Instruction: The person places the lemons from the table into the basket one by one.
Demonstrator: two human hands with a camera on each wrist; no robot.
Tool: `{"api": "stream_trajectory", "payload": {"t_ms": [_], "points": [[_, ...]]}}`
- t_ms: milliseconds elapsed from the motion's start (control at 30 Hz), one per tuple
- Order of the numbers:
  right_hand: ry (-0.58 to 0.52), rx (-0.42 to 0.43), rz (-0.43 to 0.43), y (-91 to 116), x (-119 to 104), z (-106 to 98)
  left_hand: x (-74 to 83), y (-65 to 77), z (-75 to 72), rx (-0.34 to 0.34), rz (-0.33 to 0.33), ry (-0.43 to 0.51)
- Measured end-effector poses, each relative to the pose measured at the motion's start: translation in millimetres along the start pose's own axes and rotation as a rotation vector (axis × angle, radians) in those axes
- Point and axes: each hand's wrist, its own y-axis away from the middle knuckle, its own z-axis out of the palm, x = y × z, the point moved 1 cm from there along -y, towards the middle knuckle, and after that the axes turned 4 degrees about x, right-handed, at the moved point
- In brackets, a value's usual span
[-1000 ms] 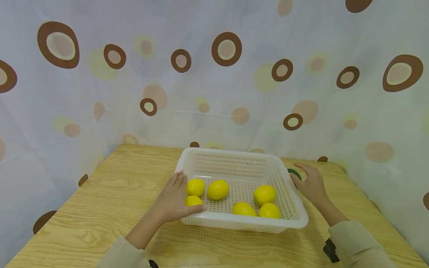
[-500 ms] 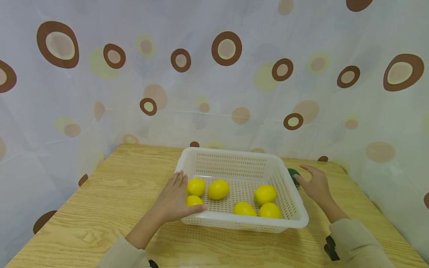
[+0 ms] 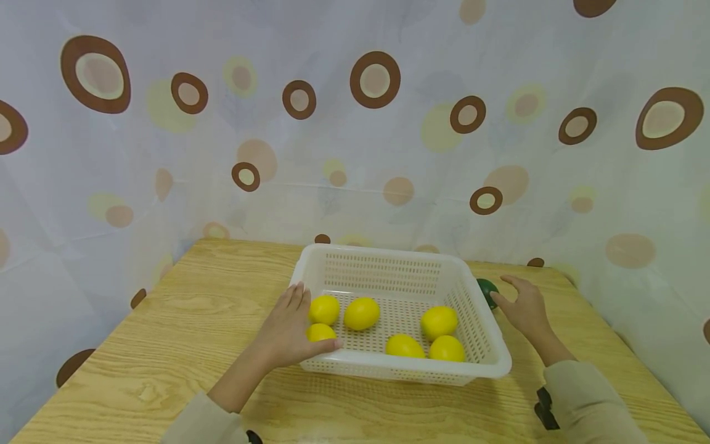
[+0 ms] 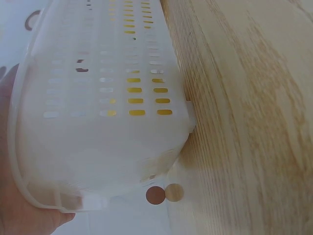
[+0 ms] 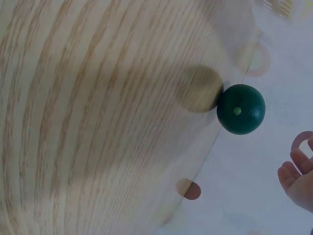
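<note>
A white perforated plastic basket (image 3: 383, 256) holds several yellow lemons (image 3: 362, 314). My left hand (image 3: 288, 327) rests on its near left corner, fingers laid over the left rim and thumb along the front rim. In the left wrist view the hand (image 4: 22, 210) shows beside the basket wall (image 4: 112, 142). A round dark green fruit (image 3: 488, 293) lies on the table just right of the basket; its pale stem spot faces the right wrist camera. My right hand (image 3: 524, 308) hovers beside this fruit (image 5: 241, 109), fingers loosely bent and apart from it in the right wrist view.
The wooden table (image 3: 183, 333) reaches back to a patterned curtain (image 3: 333, 148), which also closes in both sides. In the head view, the basket's right rim stands close to the green fruit.
My right hand has drawn slightly right, away from the basket's rim, and more of the green fruit shows. The left hand, basket and lemons look still.
</note>
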Motion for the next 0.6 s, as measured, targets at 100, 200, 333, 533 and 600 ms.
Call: {"api": "stream_trajectory", "payload": {"t_ms": [100, 200, 333, 533, 600], "points": [[0.004, -0.012, 0.005, -1, 4, 2, 0.2, 0.2, 0.2, -0.002, -0.002, 0.005], [0.006, -0.029, 0.013, -1, 8, 5, -0.1, 0.0, 0.7, 0.002, -0.001, 0.019], [0.013, -0.048, 0.020, -2, 11, 8, -0.4, -0.4, 1.1, 0.006, -0.002, 0.029], [0.021, -0.088, 0.053, -3, 15, 11, 0.0, 0.1, 0.8, -0.001, -0.009, 0.011], [0.015, -0.094, 0.059, -3, 16, 12, 0.0, 0.1, 1.1, -0.003, -0.008, 0.012]]}}
